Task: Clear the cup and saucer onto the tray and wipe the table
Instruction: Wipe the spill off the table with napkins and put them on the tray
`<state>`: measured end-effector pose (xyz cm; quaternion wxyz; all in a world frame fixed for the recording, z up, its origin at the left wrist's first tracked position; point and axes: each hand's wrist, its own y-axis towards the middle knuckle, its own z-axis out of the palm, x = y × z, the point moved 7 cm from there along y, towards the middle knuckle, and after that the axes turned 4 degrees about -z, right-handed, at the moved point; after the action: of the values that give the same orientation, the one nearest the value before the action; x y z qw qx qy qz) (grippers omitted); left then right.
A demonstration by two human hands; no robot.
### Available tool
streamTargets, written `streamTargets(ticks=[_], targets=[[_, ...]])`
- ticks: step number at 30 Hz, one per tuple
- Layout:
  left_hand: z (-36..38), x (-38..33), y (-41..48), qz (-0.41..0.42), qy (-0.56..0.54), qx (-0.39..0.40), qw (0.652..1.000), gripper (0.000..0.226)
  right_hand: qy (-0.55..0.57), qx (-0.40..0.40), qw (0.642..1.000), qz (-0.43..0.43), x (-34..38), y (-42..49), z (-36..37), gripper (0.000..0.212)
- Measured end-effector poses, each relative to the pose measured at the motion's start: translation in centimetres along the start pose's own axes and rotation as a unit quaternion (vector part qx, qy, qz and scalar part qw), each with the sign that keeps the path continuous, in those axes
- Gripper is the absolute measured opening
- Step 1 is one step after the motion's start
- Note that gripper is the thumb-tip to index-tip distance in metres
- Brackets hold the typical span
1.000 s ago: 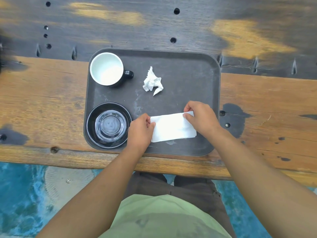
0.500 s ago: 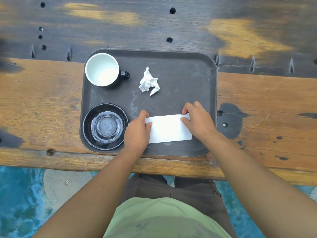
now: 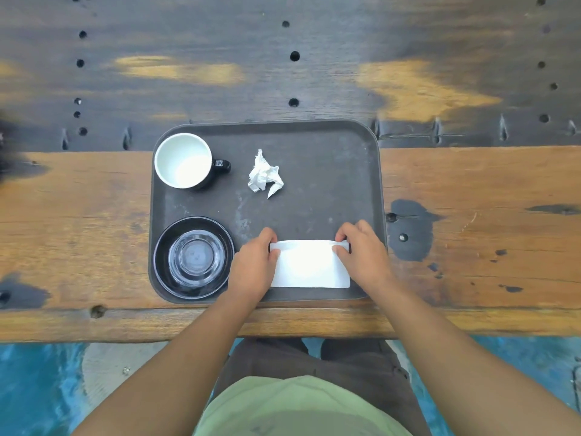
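Note:
A dark grey tray lies on the wooden table. At its back left stands a black cup with a white inside, handle to the right. At its front left is a black saucer with a clear glass piece on it. A crumpled white tissue lies mid-tray. A flat folded white napkin rests on the tray's front right. My left hand pinches its left end and my right hand pinches its right top corner.
The table has a dark worn far half with round holes and an orange-brown near plank. Its front edge runs just below the tray. Blue floor shows beneath. My lap fills the bottom middle.
The napkin has gone from tilted to square with the tray's front edge, and both hands shifted their pinch toward its far edge. The cup, saucer and tissue stayed put.

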<state>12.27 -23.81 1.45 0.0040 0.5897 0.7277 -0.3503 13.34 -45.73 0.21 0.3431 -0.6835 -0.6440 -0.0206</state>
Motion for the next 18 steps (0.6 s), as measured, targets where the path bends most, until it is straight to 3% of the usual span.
streamTargets(ticks=[12, 15, 18], targets=[[-0.1, 0.6, -0.6, -0.004, -0.02, 0.029, 0.999, 0.032, -0.036, -0.04, 0.998, -0.032, 1.4, -1.6, -0.7, 0.02], [-0.1, 1.2, -1.1, 0.008, -0.013, 0.031, 0.999, 0.035, -0.085, 0.026, 0.991, -0.104, 3.7, -2.6, 1.0, 0.017], [-0.3, 1.4, -0.8, 0.003, -0.035, 0.032, 0.999, 0.034, -0.138, 0.084, 0.976, -0.143, 5.2, -3.4, 3.1, 0.031]])
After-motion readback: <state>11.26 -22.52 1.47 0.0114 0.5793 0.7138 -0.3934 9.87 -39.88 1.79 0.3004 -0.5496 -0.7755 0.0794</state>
